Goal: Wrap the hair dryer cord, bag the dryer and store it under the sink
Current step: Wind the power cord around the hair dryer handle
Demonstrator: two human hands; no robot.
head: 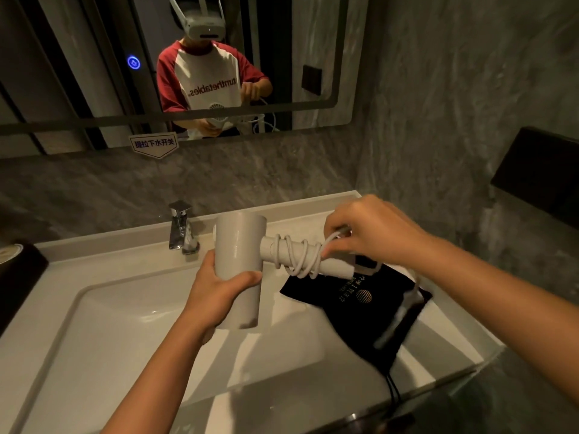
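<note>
We're in a bathroom here, and it looks like a hotel one: a white moulded sink (pixel 103 311) set into a pale vanity top, a chrome tap (pixel 181 228) standing at its back edge, and a wide dark-framed mirror (pixel 78 73) above with a glowing blue touch button (pixel 133 62). Grey stone-look walls (pixel 454 89) wrap the corner, a small printed notice (pixel 153 144) sits under the mirror, and a black drawstring bag (pixel 369 311) with a gold logo lies beside the basin, the sort guest rooms supply
</note>
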